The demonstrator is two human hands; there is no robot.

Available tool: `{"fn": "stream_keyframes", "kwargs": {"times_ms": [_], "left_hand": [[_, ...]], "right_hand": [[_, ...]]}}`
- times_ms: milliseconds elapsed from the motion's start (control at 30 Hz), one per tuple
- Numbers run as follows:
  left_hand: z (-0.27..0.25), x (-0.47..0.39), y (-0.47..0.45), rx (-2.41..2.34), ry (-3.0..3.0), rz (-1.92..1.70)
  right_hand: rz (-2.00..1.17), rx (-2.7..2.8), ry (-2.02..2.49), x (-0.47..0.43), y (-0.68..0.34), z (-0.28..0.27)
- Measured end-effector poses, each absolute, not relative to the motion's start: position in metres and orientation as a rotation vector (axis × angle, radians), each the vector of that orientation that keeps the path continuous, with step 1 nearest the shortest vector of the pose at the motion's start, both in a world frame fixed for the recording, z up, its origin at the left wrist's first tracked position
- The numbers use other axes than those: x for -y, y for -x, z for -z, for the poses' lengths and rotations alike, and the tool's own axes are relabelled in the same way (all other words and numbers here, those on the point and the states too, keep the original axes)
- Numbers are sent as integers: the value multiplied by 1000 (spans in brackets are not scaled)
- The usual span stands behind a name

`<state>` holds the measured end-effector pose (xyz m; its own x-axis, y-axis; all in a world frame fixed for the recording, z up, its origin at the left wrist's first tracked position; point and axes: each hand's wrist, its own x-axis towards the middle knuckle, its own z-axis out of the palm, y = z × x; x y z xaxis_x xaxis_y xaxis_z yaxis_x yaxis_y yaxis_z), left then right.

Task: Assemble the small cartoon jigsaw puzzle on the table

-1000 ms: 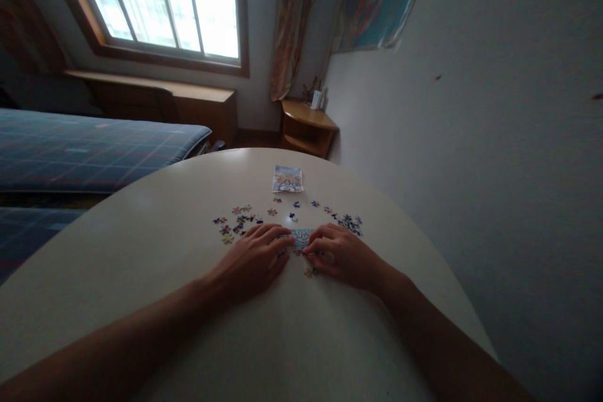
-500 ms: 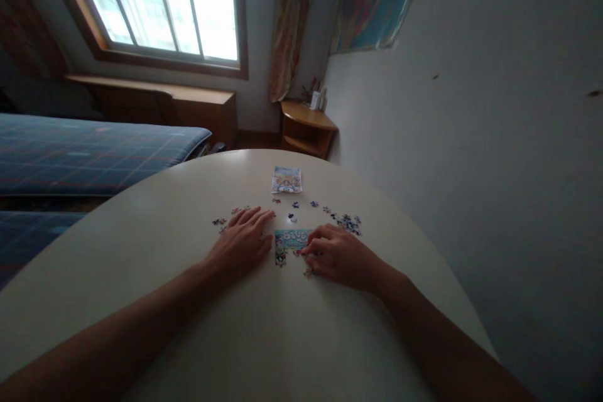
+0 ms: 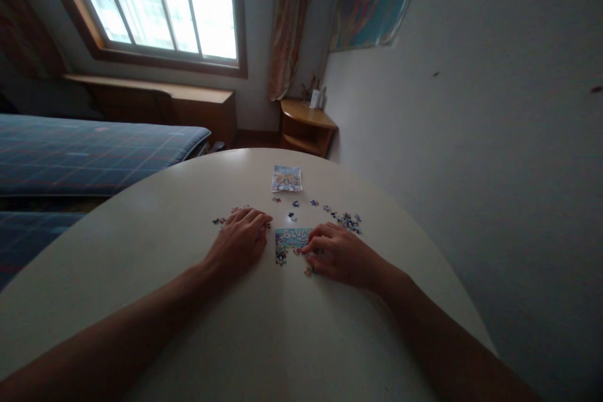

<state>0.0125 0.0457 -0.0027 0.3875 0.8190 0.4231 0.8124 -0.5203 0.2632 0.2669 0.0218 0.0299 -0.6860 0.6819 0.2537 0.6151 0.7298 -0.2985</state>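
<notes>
A partly joined jigsaw puzzle [image 3: 293,237], light blue with pale lettering along its top, lies on the table between my hands. My right hand [image 3: 336,252] rests over the puzzle's right side, fingers bent and closed on a small puzzle piece [image 3: 298,252] at its lower edge. Another loose piece [image 3: 308,271] lies just below that hand. Left of the puzzle, my left hand [image 3: 245,233] is palm down with its fingers stretched over loose pieces, partly covering them. One piece [image 3: 268,225] shows by its fingertips.
Loose pieces [image 3: 348,222] lie heaped at the right, with several more scattered above the puzzle and others [image 3: 219,221] beyond my left hand. A small printed picture sheet [image 3: 286,179] lies farther back on the round white table [image 3: 198,339]. A mattress [image 3: 94,154] stands at left.
My left hand's fingers have drawn in and bent a little, uncovering a piece by the fingertips. The right hand stays almost still at the puzzle.
</notes>
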Motion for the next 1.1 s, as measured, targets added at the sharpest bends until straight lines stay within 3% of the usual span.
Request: {"fn": "stream_keyframes", "kwargs": {"times_ms": [433,767,1100], "left_hand": [[5,-50,-6,-1431,-2484,-886],[0,-30,-29,-1127,-1923,-1283],[0,-18,-35,-899,-1862,-1151]], "right_hand": [[-308,2581,997,-23,-270,-29],[-254,2188,1156,-12,-243,-24],[-401,2065,1150,-1,-234,-31]]}}
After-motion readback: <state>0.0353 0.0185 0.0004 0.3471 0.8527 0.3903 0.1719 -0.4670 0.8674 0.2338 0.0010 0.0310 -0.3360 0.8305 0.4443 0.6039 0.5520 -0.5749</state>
